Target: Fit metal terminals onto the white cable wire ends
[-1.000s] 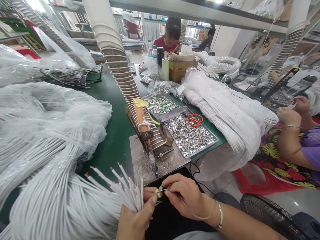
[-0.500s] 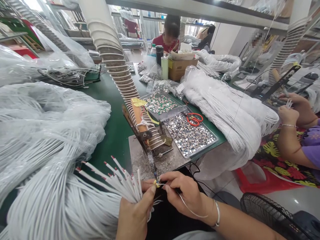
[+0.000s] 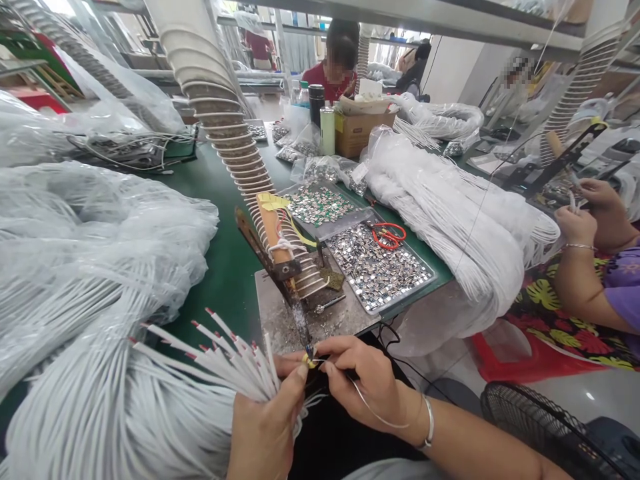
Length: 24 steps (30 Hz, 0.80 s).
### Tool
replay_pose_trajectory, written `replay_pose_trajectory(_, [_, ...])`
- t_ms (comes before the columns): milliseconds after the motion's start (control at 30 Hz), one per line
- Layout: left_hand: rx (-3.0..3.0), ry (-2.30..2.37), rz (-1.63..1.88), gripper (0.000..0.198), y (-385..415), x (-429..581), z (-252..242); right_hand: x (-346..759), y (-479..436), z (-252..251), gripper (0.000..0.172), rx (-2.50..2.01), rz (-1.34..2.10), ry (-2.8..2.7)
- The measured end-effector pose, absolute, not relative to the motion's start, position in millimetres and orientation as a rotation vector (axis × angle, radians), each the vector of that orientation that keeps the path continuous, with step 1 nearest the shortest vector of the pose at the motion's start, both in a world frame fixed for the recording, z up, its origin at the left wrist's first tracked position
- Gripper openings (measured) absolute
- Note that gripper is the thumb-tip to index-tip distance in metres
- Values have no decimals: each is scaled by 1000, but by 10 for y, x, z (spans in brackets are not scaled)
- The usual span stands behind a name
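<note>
My left hand [image 3: 267, 423] is closed around a bundle of white cables [image 3: 235, 363], whose stripped ends show red wire tips. Between its thumb and forefinger is a small yellow piece [image 3: 309, 362], mostly covered by the fingers. Right above that piece, the dark tip of a fixed soldering iron [image 3: 300, 319] points down, touching or very near it. My right hand [image 3: 367, 380] pinches a thin silvery solder wire [image 3: 371, 415], its end at the iron's tip and the rest curving back under the palm.
A gritty board [image 3: 273, 313] lies beneath the iron, beside a ribbed exhaust hose [image 3: 235, 147]. Trays of small metal parts [image 3: 380, 267] and green boards [image 3: 320, 203] sit behind, with red-handled snips [image 3: 389, 235]. Bagged cables [image 3: 450, 213] flank both sides; a co-worker's hands [image 3: 577, 223] are at right.
The view has shifted slightly. My left hand and the cable bundle appear a little further left and lower. Both hands keep their grips at the iron's tip.
</note>
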<state>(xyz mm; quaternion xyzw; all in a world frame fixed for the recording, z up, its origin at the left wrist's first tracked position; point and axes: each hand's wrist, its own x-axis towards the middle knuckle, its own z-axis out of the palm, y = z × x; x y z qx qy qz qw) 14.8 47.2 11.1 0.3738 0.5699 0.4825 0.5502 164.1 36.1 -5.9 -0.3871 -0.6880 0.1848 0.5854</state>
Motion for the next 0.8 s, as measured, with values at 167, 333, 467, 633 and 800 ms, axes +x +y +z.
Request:
replay_pose_trajectory(167, [898, 1337, 1162, 17, 463, 103, 43, 1648, 354, -13, 14, -910, 441, -1611])
replay_pose_trajectory(333, [895, 1351, 1164, 17, 471, 133, 35, 1663, 355, -64, 13, -915, 439, -1633])
replay_pose_trajectory(467, [869, 1414, 1156, 19, 462, 170, 18, 1661, 343, -144, 12, -927, 468, -1622])
replay_pose_trajectory(633, [943, 1420, 1129, 16, 424, 140, -28, 1685, 314, -141, 11, -939, 476, -1637])
replay_pose_trajectory(800, [1087, 1393, 1058, 18, 344, 76, -78, 1675, 322, -90, 10, -992, 574, -1646])
